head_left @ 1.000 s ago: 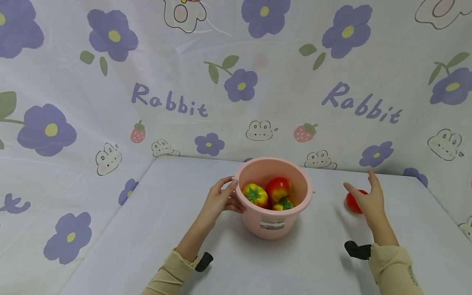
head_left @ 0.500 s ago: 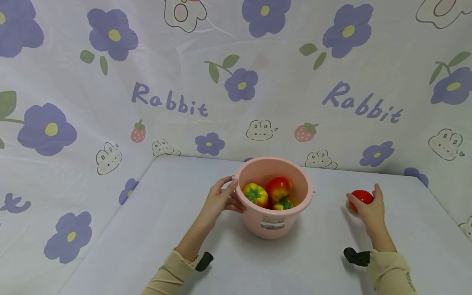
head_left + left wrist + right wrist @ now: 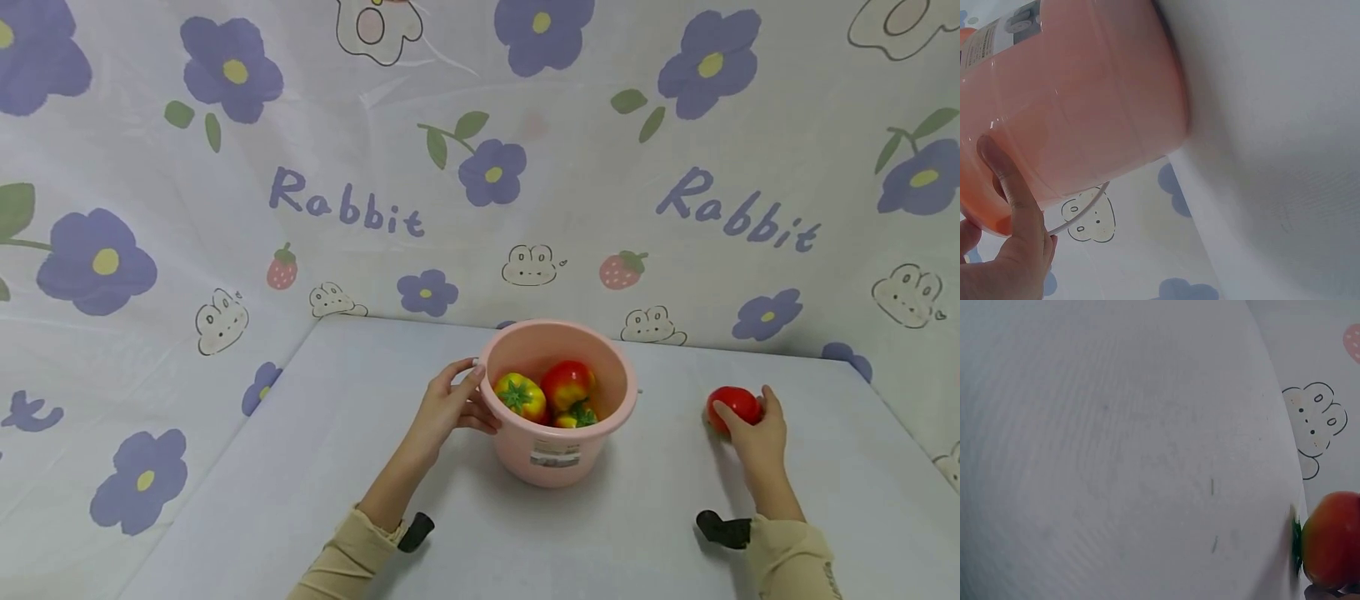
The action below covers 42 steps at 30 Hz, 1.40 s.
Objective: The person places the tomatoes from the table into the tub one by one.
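Observation:
In the head view a pink bucket [image 3: 552,454] stands upright on the table. Inside lie a yellow-and-red bell pepper [image 3: 519,397], a mostly red one [image 3: 567,384] and a partly hidden one [image 3: 576,415]. My left hand [image 3: 444,406] grips the bucket's left rim; the left wrist view has a finger [image 3: 1000,162] against the pink wall, beside the white handle [image 3: 1085,209]. Over on the right, my right hand [image 3: 761,437] holds a red bell pepper [image 3: 735,406] between thumb and fingers. In the right wrist view this pepper [image 3: 1334,540] has its green stem end toward the tabletop.
The white tabletop [image 3: 300,467] meets a flower-and-rabbit printed cloth [image 3: 570,208] at the back and left. A black wrist mount [image 3: 723,529] sticks out beside the right sleeve, and another [image 3: 416,532] beside the left.
My right hand has come down to the red bell pepper and taken hold of it; the pepper has shifted slightly and turned. My left hand stays at the bucket rim.

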{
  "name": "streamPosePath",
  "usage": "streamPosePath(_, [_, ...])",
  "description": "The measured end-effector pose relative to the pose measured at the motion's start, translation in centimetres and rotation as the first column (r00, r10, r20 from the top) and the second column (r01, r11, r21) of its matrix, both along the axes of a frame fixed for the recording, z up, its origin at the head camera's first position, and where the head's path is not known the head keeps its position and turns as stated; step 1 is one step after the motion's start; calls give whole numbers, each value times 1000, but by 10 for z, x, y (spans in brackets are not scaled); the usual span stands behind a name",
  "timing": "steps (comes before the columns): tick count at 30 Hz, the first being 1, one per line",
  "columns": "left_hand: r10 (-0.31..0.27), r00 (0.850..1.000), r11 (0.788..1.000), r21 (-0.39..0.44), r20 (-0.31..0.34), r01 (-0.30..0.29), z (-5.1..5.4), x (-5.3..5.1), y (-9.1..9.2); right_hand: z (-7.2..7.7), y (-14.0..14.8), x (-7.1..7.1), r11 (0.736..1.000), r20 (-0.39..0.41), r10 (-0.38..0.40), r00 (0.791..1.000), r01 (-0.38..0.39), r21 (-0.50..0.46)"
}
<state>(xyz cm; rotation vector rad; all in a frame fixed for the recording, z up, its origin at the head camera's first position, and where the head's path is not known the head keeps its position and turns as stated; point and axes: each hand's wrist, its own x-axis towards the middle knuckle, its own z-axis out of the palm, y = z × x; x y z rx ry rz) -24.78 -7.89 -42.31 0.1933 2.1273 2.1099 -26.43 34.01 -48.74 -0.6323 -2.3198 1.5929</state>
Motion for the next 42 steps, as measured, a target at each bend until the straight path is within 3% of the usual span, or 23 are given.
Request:
streamPosePath(11, [0,1000,1000,-8,-3,0,-1,-1,-1,22,-20,-4,997,-129,-38,991,28,-76])
streamPosePath(24, [-5,1000,1000,1,-4,5,-1,-2,0,85,-56,-6,995,-262,16,965,-41,-89])
streamPosePath(32, [-1,1000,1000,10,1,1,1,0,0,122,-80,-2,996,-370,81,925,-91,-11])
streamPosePath(42, [4,1000,1000,-7,-1,-4,3,1,1,155,-111,5,983,-433,182,883,-167,74])
